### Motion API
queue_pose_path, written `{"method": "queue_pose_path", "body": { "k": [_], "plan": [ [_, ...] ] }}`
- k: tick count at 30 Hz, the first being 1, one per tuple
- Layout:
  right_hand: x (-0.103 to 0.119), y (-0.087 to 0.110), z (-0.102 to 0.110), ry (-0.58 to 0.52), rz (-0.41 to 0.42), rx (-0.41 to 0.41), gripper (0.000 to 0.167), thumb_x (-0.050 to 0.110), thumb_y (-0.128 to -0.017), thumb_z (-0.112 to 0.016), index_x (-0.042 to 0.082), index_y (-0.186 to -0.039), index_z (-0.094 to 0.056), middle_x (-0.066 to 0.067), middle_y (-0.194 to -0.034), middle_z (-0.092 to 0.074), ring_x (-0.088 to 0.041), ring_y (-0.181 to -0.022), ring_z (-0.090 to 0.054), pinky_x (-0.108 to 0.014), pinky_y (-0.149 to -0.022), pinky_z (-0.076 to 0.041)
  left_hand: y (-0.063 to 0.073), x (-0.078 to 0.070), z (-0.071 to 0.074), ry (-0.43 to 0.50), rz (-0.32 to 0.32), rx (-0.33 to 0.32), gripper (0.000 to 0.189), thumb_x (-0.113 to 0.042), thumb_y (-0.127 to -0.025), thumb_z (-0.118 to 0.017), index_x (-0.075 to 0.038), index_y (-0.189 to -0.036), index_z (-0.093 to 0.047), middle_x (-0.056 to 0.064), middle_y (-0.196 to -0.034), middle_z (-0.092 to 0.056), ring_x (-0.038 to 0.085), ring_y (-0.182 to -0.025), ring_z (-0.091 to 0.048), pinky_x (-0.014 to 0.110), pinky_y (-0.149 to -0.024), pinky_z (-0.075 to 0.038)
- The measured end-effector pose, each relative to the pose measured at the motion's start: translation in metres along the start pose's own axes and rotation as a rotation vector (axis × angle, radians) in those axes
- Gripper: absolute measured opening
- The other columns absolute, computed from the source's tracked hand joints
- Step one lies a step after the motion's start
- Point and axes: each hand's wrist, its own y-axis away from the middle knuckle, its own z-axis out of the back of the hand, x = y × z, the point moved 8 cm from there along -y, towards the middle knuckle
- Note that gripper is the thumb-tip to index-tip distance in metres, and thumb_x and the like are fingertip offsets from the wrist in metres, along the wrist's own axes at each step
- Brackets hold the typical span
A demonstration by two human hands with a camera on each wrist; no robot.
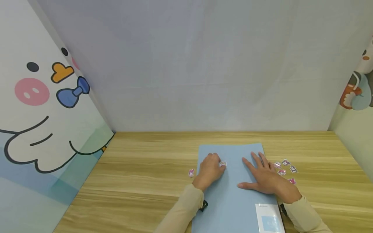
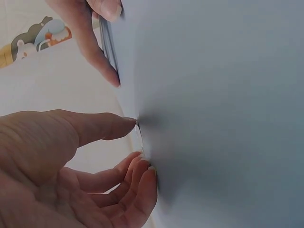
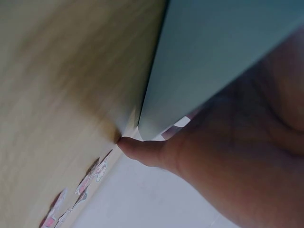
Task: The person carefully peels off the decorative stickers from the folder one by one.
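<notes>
A light-blue folder (image 1: 230, 207) lies flat on the wooden table. My left hand (image 1: 210, 170) is over its upper left part, pinching a small white-edged sticker (image 1: 223, 163) between thumb and fingers. In the left wrist view, the thumb (image 2: 107, 127) and curled fingers (image 2: 142, 190) sit at opposite ends of the sticker, right at the blue surface. My right hand (image 1: 263, 178) rests with fingers spread on the folder's right side. Its little finger (image 3: 142, 151) reaches over the edge to the table.
Several pink and purple stickers (image 1: 281, 172) lie on the table right of the folder, and one more sticker (image 1: 191, 173) is at its left. A white label (image 1: 266, 212) with a pale-blue square is at the folder's lower right. A pale curtain wall (image 1: 204, 81) stands behind.
</notes>
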Motion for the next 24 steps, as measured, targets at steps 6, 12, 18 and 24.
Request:
{"method": "queue_pose_path", "body": {
  "k": [6, 12, 18, 24],
  "plan": [
    [0.0003, 0.0004, -0.0005, -0.008, -0.002, 0.005, 0.098, 0.059, -0.084, -0.077, -0.002, -0.153, -0.042, -0.039, -0.157, -0.024, -0.062, -0.144, -0.014, -0.080, -0.102, -0.025, -0.0006, -0.0001, -0.0002, 0.031, -0.006, -0.006, 0.016, -0.016, -0.092, -0.077, -0.002, -0.090, -0.071, 0.005, -0.084, -0.064, 0.019, -0.080, -0.061, 0.032, -0.068, -0.051],
    [-0.0007, -0.0003, -0.0010, -0.008, -0.003, 0.010, 0.099, 0.060, -0.084, -0.076, -0.002, -0.153, -0.041, -0.039, -0.158, -0.023, -0.062, -0.144, -0.014, -0.080, -0.102, -0.024, -0.0006, 0.0004, 0.0012, 0.092, -0.028, -0.016, 0.018, -0.015, -0.095, -0.075, -0.004, -0.082, -0.069, 0.001, -0.074, -0.061, 0.012, -0.067, -0.053, 0.026, -0.061, -0.046],
    [-0.0006, -0.0005, -0.0006, 0.000, -0.002, 0.009, 0.099, 0.061, -0.084, -0.076, -0.002, -0.153, -0.041, -0.038, -0.158, -0.023, -0.061, -0.144, -0.014, -0.080, -0.102, -0.024, -0.0012, 0.0020, -0.0013, 0.181, -0.023, 0.021, 0.017, -0.010, -0.097, -0.071, -0.003, -0.083, -0.067, 0.000, -0.069, -0.062, 0.009, -0.061, -0.051, 0.023, -0.056, -0.042],
    [-0.0006, -0.0005, -0.0011, -0.013, -0.009, 0.012, 0.099, 0.060, -0.084, -0.076, -0.001, -0.153, -0.041, -0.038, -0.158, -0.023, -0.061, -0.144, -0.013, -0.080, -0.102, -0.024, -0.0018, 0.0057, -0.0051, 0.340, 0.044, 0.076, 0.012, -0.003, -0.100, -0.064, 0.001, -0.089, -0.065, 0.002, -0.068, -0.065, 0.008, -0.058, -0.058, 0.021, -0.052, -0.044]
  ]
}}
